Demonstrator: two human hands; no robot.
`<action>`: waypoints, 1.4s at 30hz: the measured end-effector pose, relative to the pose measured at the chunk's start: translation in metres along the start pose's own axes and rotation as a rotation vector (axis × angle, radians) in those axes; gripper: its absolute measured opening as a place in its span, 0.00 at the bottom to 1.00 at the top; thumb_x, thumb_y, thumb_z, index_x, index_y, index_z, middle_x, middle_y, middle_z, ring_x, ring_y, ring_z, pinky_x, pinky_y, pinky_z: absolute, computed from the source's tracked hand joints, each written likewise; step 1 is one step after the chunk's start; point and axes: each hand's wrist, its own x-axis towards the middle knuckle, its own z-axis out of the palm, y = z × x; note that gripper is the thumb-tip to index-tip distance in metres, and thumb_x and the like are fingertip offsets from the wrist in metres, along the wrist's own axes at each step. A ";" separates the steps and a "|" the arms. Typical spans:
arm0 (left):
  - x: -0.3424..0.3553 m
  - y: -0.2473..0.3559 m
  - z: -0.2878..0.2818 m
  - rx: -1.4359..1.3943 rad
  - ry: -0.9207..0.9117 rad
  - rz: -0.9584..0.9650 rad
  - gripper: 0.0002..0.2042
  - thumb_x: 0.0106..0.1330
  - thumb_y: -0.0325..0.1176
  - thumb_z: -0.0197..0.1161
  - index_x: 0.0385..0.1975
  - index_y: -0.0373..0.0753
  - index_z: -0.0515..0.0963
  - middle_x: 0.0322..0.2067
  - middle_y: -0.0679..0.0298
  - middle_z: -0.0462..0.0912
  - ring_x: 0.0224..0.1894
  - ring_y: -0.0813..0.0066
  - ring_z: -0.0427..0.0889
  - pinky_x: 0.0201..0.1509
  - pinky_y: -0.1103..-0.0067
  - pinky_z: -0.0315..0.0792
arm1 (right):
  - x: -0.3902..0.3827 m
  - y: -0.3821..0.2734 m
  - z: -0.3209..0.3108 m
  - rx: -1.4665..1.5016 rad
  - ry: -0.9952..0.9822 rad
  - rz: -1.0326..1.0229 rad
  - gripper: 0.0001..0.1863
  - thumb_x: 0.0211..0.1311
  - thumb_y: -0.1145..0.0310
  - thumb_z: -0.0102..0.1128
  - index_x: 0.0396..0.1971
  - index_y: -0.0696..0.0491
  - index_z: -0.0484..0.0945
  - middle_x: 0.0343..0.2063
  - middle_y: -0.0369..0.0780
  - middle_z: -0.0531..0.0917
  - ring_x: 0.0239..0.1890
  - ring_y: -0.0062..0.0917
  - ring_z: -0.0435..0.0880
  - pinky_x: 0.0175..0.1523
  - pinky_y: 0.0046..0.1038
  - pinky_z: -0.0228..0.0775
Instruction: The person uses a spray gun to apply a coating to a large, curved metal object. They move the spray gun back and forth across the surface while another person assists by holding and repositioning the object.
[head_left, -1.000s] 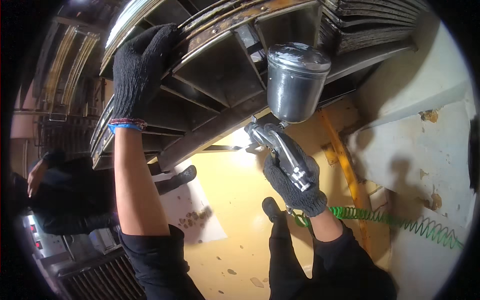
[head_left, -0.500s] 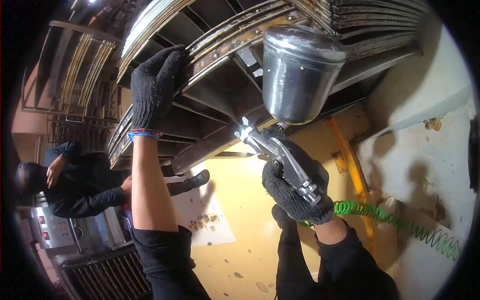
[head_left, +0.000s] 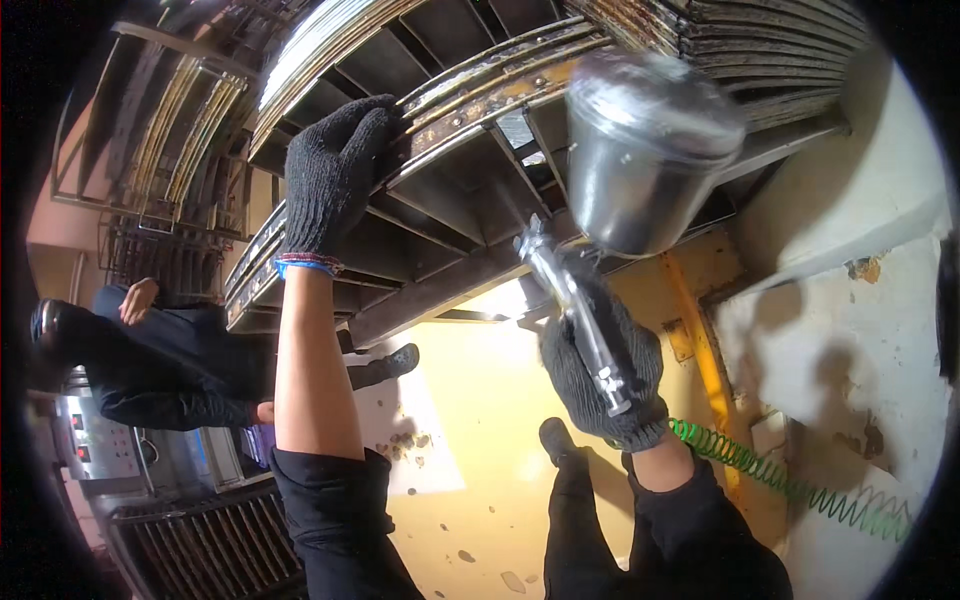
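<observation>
My left hand (head_left: pixel 335 170), in a black knit glove, has its fingers curled over the rusty curved edge of a metal frame (head_left: pixel 470 110) with dark slanted vanes. My right hand (head_left: pixel 590 380), also gloved, grips a silver spray gun (head_left: pixel 570 290), whose nozzle points up toward the frame's underside. The gun's large metal cup (head_left: pixel 645 165), smeared by motion, stands above my right hand and hides part of the frame. A green coiled hose (head_left: pixel 760 465) runs from behind my right wrist out to the right.
A co-worker in dark clothes (head_left: pixel 170 360) is at the left beside a metal machine with a control panel (head_left: pixel 105 430). More rusty racks (head_left: pixel 170 140) stand upper left, a slatted grille (head_left: pixel 200 550) lower left. A yellow bar (head_left: pixel 705 350) lines the peeling right wall (head_left: pixel 850 330).
The view has shifted, so the frame and my left hand appear further right. The gun and cup have moved right, and the cup has grown blurred. Both hands keep their grips.
</observation>
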 end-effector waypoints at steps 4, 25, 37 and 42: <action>0.001 -0.004 -0.004 0.091 -0.011 -0.042 0.17 0.69 0.37 0.61 0.51 0.33 0.82 0.40 0.64 0.87 0.38 0.82 0.82 0.45 0.83 0.75 | -0.008 0.005 -0.016 -0.865 0.195 -0.455 0.23 0.70 0.67 0.55 0.62 0.58 0.71 0.46 0.42 0.81 0.46 0.25 0.81 0.55 0.23 0.75; -0.017 -0.044 -0.071 0.442 0.087 0.351 0.18 0.67 0.35 0.61 0.56 0.46 0.79 0.54 0.55 0.81 0.53 0.57 0.82 0.54 0.69 0.77 | 0.022 0.097 -0.070 -2.331 0.510 -0.899 0.25 0.62 0.79 0.62 0.59 0.61 0.71 0.25 0.34 0.79 0.25 0.14 0.79 0.29 0.18 0.71; -0.034 -0.093 -0.098 0.483 -0.052 0.035 0.37 0.66 0.69 0.46 0.42 0.37 0.85 0.42 0.52 0.86 0.46 0.50 0.84 0.55 0.60 0.75 | 0.083 0.137 -0.067 -0.717 0.089 -0.684 0.16 0.74 0.58 0.49 0.51 0.54 0.73 0.34 0.37 0.78 0.36 0.21 0.78 0.41 0.22 0.75; -0.028 -0.073 -0.101 0.614 -0.258 -0.083 0.20 0.73 0.52 0.50 0.49 0.44 0.79 0.38 0.55 0.84 0.40 0.59 0.82 0.47 0.68 0.76 | 0.099 0.134 -0.070 -1.146 0.148 -0.882 0.14 0.73 0.59 0.50 0.44 0.55 0.74 0.34 0.36 0.77 0.34 0.21 0.76 0.40 0.22 0.73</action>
